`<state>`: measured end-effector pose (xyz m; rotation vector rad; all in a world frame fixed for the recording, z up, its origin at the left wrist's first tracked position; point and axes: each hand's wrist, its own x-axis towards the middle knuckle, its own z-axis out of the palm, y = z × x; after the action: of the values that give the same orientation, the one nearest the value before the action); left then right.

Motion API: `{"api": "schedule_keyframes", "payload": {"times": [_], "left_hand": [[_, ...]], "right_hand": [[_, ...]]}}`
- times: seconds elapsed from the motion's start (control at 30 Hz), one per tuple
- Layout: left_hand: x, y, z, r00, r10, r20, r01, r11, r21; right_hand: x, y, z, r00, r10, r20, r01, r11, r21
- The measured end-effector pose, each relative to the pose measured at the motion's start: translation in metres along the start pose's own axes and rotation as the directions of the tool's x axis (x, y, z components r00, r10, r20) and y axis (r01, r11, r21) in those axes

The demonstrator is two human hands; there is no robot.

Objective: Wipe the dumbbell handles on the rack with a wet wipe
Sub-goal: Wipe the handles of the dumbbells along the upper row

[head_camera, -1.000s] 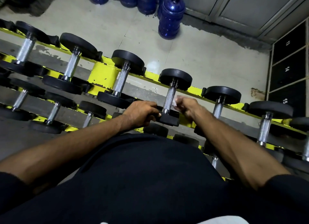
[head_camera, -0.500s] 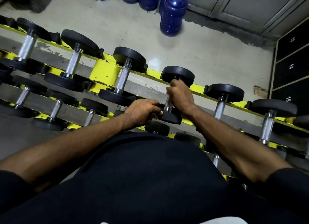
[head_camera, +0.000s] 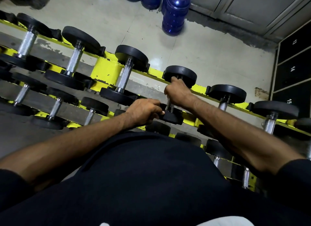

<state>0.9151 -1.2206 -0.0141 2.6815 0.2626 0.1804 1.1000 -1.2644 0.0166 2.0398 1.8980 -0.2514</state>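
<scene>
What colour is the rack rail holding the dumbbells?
The rack rail is yellow, with chipped patches in the paint; the head view shows it best.

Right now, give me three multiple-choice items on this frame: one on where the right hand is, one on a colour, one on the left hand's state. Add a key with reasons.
1. Where is the right hand?
A. On the handle of a top-row dumbbell
B. Hanging at the person's side
C. Raised overhead

2. What colour are the rails of the rack?
A. Red
B. White
C. Yellow

3. What is the left hand doing?
A. Hanging free at the side
B. Gripping the near head of the same dumbbell
C. Lying open, palm up, holding nothing

Key:
1 A: its fingers curl round the handle just below the far head.
2 C: yellow rails run under the dumbbell heads.
3 B: its fingers wrap the edge of the near head.
</scene>
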Motion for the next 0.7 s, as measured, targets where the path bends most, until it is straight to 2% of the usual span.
{"api": "schedule_keyframes", "payload": {"times": [0.1, 0.13, 0.17, 0.23, 0.27, 0.33, 0.4, 0.47, 0.5, 0.6, 0.7], "left_hand": [[0.000, 0.000, -0.001, 1.000, 0.006, 0.007, -0.006, 1.000, 0.002], [0.000, 0.001, -0.001, 1.000, 0.007, 0.007, -0.007, 1.000, 0.002], [0.000, 0.001, -0.001, 1.000, 0.004, 0.008, -0.004, 1.000, 0.000], [-0.001, 0.002, -0.001, 1.000, -0.007, 0.000, 0.007, 1.000, -0.011], [-0.001, 0.003, -0.001, 1.000, -0.013, -0.007, 0.013, 1.000, -0.013], [-0.001, 0.002, -0.001, 1.000, -0.013, -0.006, 0.013, 1.000, -0.003], [0.000, 0.002, -0.002, 1.000, -0.002, 0.005, 0.002, 1.000, 0.008], [0.000, 0.002, -0.003, 1.000, 0.002, 0.017, -0.002, 1.000, 0.008], [0.000, 0.002, -0.003, 1.000, 0.000, 0.018, 0.000, 1.000, 0.007], [0.000, 0.003, -0.003, 1.000, -0.013, 0.010, 0.013, 1.000, 0.008], [0.001, 0.002, -0.002, 0.999, -0.024, 0.027, 0.024, 1.000, 0.008]], "right_hand": [[-0.020, -0.004, 0.012, 0.986, -0.132, 0.103, 0.101, 0.960, 0.260], [-0.028, -0.002, 0.015, 0.989, -0.130, 0.064, 0.103, 0.940, 0.325], [-0.033, 0.002, 0.018, 0.997, -0.068, -0.023, 0.072, 0.912, 0.403], [-0.039, 0.008, 0.030, 0.960, 0.219, -0.173, -0.070, 0.790, 0.609], [-0.041, 0.008, 0.038, 0.906, 0.390, -0.163, -0.161, 0.676, 0.719], [-0.043, 0.003, 0.053, 0.780, 0.626, 0.022, -0.336, 0.390, 0.857], [-0.046, -0.003, 0.065, 0.681, 0.653, 0.331, -0.435, -0.003, 0.900], [-0.043, -0.001, 0.061, 0.647, 0.506, 0.570, -0.407, -0.402, 0.820], [-0.041, 0.003, 0.054, 0.657, 0.440, 0.612, -0.381, -0.507, 0.773], [-0.022, 0.023, 0.041, 0.641, 0.401, 0.655, -0.311, -0.644, 0.699], [0.002, 0.033, 0.040, 0.585, 0.370, 0.722, -0.193, -0.801, 0.567]]}}
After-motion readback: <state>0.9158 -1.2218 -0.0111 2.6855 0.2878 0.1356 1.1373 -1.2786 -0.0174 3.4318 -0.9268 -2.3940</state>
